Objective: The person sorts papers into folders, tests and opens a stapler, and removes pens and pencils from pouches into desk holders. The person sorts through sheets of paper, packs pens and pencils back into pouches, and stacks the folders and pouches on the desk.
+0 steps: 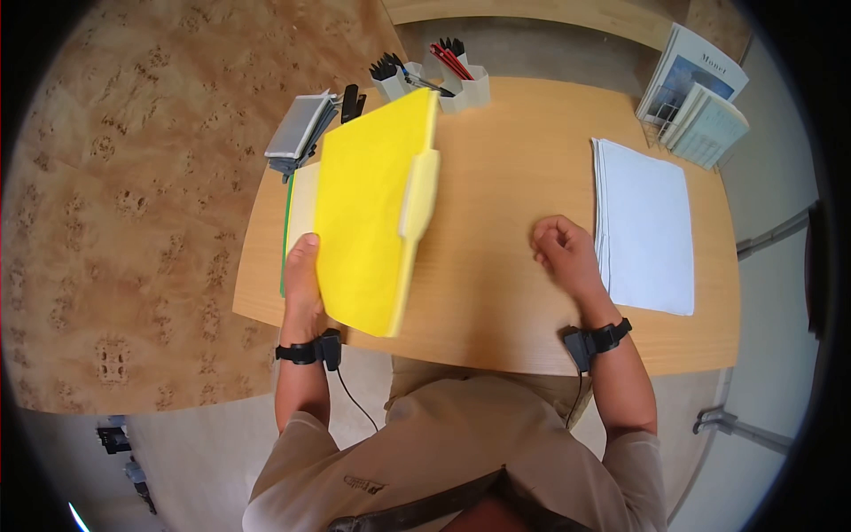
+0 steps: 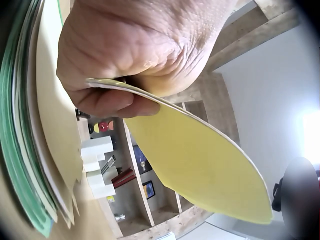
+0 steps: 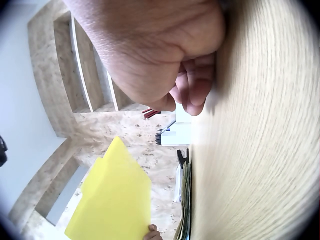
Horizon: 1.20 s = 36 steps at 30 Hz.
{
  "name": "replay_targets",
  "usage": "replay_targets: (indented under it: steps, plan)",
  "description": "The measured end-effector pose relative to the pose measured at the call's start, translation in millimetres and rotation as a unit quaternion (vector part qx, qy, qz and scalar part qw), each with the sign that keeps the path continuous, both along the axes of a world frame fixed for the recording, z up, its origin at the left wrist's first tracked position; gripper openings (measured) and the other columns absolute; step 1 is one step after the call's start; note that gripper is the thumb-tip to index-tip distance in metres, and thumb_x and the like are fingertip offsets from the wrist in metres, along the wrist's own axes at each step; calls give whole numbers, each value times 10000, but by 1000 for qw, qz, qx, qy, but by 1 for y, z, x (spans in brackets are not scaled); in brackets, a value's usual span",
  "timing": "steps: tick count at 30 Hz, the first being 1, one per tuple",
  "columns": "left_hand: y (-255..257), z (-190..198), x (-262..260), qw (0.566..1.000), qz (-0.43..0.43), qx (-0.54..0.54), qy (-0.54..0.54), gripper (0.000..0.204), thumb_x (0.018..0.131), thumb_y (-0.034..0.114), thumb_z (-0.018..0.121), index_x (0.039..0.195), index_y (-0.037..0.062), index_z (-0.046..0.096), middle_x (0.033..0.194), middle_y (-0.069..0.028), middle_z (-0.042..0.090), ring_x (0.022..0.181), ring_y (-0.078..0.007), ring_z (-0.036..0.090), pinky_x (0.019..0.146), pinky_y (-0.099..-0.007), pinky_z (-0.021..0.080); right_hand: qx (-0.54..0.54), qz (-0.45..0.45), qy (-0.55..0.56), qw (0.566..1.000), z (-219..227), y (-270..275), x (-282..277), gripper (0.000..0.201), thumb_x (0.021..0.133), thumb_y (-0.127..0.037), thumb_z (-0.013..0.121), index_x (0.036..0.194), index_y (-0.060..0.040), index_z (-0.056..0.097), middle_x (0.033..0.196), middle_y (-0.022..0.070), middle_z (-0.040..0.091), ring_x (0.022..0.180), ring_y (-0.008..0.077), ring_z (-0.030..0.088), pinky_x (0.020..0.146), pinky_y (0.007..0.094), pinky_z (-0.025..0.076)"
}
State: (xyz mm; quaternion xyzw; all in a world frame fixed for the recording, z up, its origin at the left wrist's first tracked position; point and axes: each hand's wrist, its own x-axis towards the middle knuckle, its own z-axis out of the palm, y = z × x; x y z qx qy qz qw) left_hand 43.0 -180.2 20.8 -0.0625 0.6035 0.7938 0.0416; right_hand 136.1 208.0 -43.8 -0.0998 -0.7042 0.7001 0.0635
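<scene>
Rightward from left hand, yellow folder, edge pinched; right hand loosely curled, empty.

The left arm reaches forward, the left hand pinching, its fingers bent in opposite the thumb. The right arm slants inward, the right hand low and idle, its fingers loosely curled.
</scene>
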Motion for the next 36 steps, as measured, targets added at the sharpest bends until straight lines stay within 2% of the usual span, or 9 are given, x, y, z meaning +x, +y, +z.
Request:
replay_targets:
  steps: [4,6,8,10,12,13,20,28,36]
  plan:
    - [17,-33,3,995,-86,-45,26,179,1078,188,545,1092,41,647,982,-33,717,825,-103,663,750,-250,555,-12,0,-42,999,17,0,2,179,1029,-154,609,1041,19,654,773,30,657,669,82,601,614,225,470]
    - [49,-31,15,986,-116,-115,43,156,1061,153,568,1097,21,643,945,-10,707,814,-64,631,726,-229,519,-208,46,-44,976,21,6,5,230,1029,-157,622,1156,33,646,915,63,713,781,106,657,709,242,521]
    - [65,-33,20,959,-168,-218,74,149,1046,121,580,1120,2,632,931,9,695,819,-36,601,703,-236,495,-223,48,-13,974,17,-2,4,262,1026,-147,623,1208,41,631,995,76,720,855,120,670,770,258,533]
    - [76,-12,28,948,-178,-243,103,184,1014,132,628,1132,-9,625,863,-33,713,761,-108,652,680,-292,504,-240,51,17,969,16,-4,5,302,1024,-138,625,1260,50,615,1076,88,727,929,134,683,831,275,546]
    - [83,32,36,820,-266,-479,166,227,980,150,664,1141,-4,621,803,-114,703,725,-239,690,678,-345,516,-127,29,-4,991,15,-1,6,318,1026,-114,610,1295,55,611,1146,91,718,1008,139,671,893,297,539]
    - [81,42,33,813,-267,-473,210,263,950,169,694,1140,1,622,787,-180,668,738,-343,689,681,-378,518,-129,28,-3,991,16,-1,5,318,1026,-114,610,1295,55,611,1146,91,718,1008,139,671,893,297,539]
    - [51,70,-118,818,-224,-497,185,180,963,187,673,1018,16,684,806,-58,697,737,-117,685,678,-293,521,-57,37,2,998,10,-4,4,281,1027,-75,588,1282,38,622,1130,76,723,992,131,654,884,296,527]
    - [30,-8,-292,638,-94,-741,187,569,908,488,694,1172,-16,675,1208,-260,695,1181,-437,630,971,-484,512,-11,42,5,999,14,-3,6,272,1019,-72,601,1268,33,624,1098,82,729,979,133,653,882,299,526]
    - [54,-18,-335,654,-89,-744,104,575,915,484,672,1208,-11,670,1250,-274,675,1205,-422,628,1008,-479,504,-12,49,-27,998,24,-4,6,278,1012,-73,613,1276,13,623,1059,73,733,946,109,652,844,288,528]
